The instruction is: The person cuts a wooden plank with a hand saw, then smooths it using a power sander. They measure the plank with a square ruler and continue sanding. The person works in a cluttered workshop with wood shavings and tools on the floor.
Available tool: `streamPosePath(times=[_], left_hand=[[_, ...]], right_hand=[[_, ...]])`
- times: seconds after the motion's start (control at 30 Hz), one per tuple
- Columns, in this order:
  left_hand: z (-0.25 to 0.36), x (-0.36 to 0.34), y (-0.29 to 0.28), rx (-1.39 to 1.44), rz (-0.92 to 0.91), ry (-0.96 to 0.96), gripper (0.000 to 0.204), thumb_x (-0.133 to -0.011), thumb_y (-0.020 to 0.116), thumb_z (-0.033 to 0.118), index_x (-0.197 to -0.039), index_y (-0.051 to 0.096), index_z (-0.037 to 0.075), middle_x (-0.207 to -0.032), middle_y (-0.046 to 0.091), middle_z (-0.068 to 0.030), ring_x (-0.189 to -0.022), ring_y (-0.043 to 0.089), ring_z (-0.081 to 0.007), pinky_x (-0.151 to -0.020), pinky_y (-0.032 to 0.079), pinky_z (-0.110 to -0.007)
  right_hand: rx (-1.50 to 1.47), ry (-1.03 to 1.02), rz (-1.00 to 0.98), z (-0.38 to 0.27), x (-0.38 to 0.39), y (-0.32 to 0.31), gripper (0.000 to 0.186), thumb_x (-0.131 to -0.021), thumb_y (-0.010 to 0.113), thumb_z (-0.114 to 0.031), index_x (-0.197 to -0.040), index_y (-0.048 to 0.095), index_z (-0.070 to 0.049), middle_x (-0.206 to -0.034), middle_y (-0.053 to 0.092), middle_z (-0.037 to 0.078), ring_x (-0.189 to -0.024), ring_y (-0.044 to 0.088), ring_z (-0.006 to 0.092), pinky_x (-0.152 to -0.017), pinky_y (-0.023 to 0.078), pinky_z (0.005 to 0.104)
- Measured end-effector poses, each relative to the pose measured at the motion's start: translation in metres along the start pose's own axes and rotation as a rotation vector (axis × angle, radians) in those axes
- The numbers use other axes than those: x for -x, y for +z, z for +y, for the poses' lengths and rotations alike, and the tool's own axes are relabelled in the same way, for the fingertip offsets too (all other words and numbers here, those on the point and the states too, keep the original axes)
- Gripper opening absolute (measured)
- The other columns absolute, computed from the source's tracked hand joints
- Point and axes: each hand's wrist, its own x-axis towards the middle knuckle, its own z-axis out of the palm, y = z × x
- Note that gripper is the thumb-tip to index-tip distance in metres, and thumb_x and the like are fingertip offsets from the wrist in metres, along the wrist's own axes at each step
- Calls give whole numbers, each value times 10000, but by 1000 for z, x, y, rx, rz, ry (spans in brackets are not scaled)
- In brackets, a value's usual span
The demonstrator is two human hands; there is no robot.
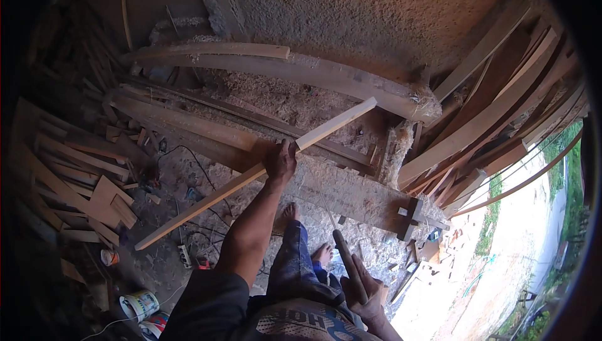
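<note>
My left hand [279, 164] is closed around a long, pale square wooden batten [336, 119], which lies diagonally across the view above the timber bench, from lower left to upper right. Lower right, my right hand [365, 294] is closed on a long tool [347, 259] with a greyish bar-like body and what looks like a thin rod or blade pointing up toward the bench; its exact kind I cannot make out. The bench beam [370, 200] runs beneath the batten, with a dark cross-piece [410, 219] at its right end.
Shavings cover the bench trough and floor. Long planks [477, 121] lean at the right beside a bright outdoor opening. Offcuts [106, 203] pile at the left, near buckets [138, 304], cables and a power strip [184, 256]. A rough wall rises behind. My bare feet stand below the bench.
</note>
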Motion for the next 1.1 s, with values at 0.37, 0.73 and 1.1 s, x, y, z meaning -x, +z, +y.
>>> streamPosePath(times=[0.37,0.73,1.1], left_hand=[[21,24,-17,-239,135,230,152,-985,542,224,-939,637,115,-857,656,-157,-827,629,-403,-698,439,-543],[22,28,-18,-85,60,40,144,-966,558,253,-947,624,127,-909,660,-138,-908,629,-400,-775,407,-564],[20,2,4,-117,-70,10,203,-991,542,326,-990,586,128,-897,669,-157,-899,629,-432,-775,408,-604]], right_hand=[[147,-294,-13,69,-51,34,583,-830,667,-9,-1398,543,-51,-1289,629,244,-1089,679,393,-830,591,417],[329,-133,-112,97,21,20,710,-808,662,-36,-1483,462,-127,-1320,615,216,-1046,685,379,-735,583,419],[324,-329,60,111,-118,77,632,-860,653,-77,-1464,471,-119,-1394,570,182,-1123,652,376,-840,575,434]])
